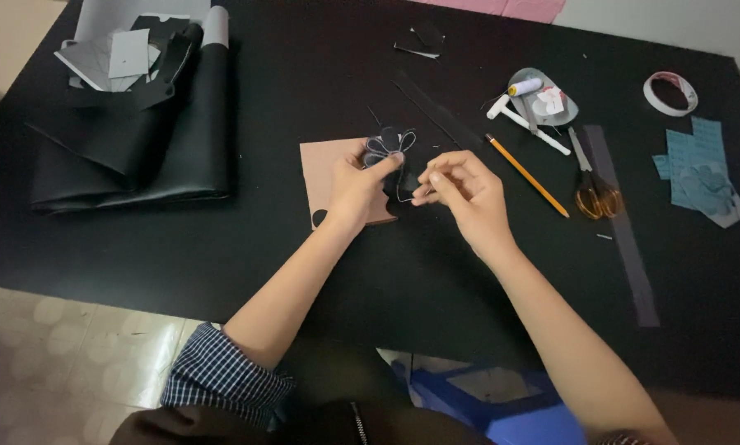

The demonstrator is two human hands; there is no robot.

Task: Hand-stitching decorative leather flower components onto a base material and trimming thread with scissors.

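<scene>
From my head camera: my left hand (355,188) pinches a small dark petal-shaped flower piece (389,145) at table centre, over a tan card (322,165). My right hand (462,191), at its four o'clock, is closed on what looks like a needle or thread; I cannot tell which. The piece seems light, floppy, best held at its centre.

A: What have my hands got?
B: Your left hand (355,188) pinches a small dark looped flower piece (389,145) over a tan card (324,169).
A: And my right hand (462,194)?
B: Fingertips closed beside it, holding something too thin to tell. A pencil (526,175) and scissors (592,185) lie on the black worktop (304,74)
</scene>
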